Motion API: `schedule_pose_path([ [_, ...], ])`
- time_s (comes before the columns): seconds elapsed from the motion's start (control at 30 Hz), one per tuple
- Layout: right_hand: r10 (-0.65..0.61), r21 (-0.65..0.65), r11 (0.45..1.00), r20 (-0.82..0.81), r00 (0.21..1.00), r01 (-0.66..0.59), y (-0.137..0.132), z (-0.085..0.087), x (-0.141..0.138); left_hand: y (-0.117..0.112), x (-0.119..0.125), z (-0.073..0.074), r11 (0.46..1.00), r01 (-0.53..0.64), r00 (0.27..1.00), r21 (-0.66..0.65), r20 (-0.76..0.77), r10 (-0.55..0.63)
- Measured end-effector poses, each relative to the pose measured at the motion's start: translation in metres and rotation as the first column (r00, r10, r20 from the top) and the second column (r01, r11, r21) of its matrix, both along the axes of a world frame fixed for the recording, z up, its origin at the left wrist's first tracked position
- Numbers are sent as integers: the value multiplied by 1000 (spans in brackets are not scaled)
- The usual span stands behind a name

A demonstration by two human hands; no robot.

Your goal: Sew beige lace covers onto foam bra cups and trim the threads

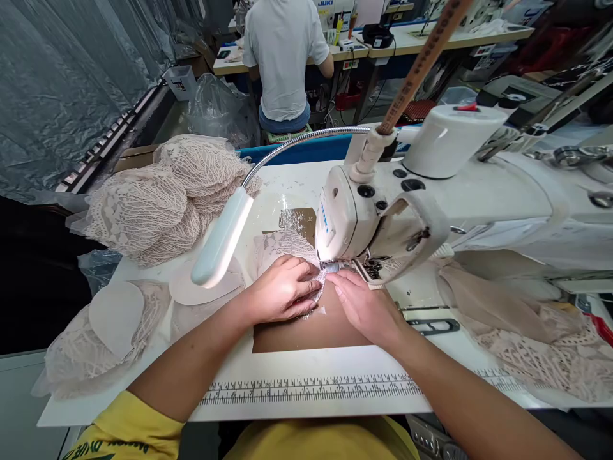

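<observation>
A piece of pale beige lace (282,246) lies beneath the needle end of the white sewing machine (342,211). My left hand (286,289) bends its fingers over the lace's near part, gripping it just left of the presser foot (330,266). On the other side, my right hand (364,308) rests low with fingers stretched out, its fingertips close by the foot. Both hands are over a brown plate (306,335) on the white table. The fabric directly under my fingers is partly hidden.
Stacked lace cups (138,207) stand at the back left, with more lace pieces (110,326) in front. A lamp (223,239) hangs over the table. Beige fabric (522,319) lies right; a ruler strip (306,388) runs along the front. A person (285,57) sits ahead.
</observation>
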State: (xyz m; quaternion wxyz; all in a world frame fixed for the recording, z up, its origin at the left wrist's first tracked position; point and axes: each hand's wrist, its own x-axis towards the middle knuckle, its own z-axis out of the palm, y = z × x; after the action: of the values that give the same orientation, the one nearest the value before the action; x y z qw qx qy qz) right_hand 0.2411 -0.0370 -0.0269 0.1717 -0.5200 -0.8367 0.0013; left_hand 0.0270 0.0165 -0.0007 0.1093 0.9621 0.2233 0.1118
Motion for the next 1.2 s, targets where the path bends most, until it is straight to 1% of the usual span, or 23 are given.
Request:
schedule_pose_path([
  [0.1,10,-26,1000,-8,1000,-10,-2,2,-1,-1,0,2,1000,-20,999,-10,32,21],
  [0.27,-3,-89,996,-19,1000,1,-5,2,1,-2,2,3,996,-86,996,39,22,85],
  [0.43,-4,-129,992,-43,999,-2,-6,3,1,-5,10,-6,981,-173,985,91,4,174],
  [0.53,-4,-124,992,-68,998,-5,-6,4,1,-4,13,-9,978,-187,982,92,-12,189],
  [0.6,-5,-119,993,-79,997,-5,-6,5,1,-3,13,-9,980,-191,981,55,-13,192],
  [0.67,1,-116,993,-87,996,-11,-6,6,0,-2,11,-7,980,-200,980,-20,9,201],
  [0.73,16,-118,993,-99,995,-28,-6,6,0,-1,9,-3,970,-217,974,-108,36,222],
  [0.8,40,-122,991,-125,991,-56,-6,7,-1,-1,8,-1,956,-238,967,-169,47,249],
  [0.87,39,-126,990,-152,988,-58,-6,6,-2,0,8,0,952,-240,967,-192,42,252],
  [0.93,5,-128,991,-160,987,-26,-6,6,-2,0,9,0,957,-220,972,-190,38,231],
  [1.0,-6,-133,991,-138,990,-12,-5,6,-2,0,9,0,961,-203,976,-189,39,214],
  [1.03,11,-138,990,-122,992,-28,-4,6,-2,0,9,0,958,-203,976,-201,40,215],
  [1.1,68,-153,985,-95,993,-82,-3,6,-1,1,8,1,939,-223,969,-262,50,244],
  [1.2,115,-160,979,-75,991,-125,-2,7,0,3,5,3,881,-255,946,-398,84,312],
])
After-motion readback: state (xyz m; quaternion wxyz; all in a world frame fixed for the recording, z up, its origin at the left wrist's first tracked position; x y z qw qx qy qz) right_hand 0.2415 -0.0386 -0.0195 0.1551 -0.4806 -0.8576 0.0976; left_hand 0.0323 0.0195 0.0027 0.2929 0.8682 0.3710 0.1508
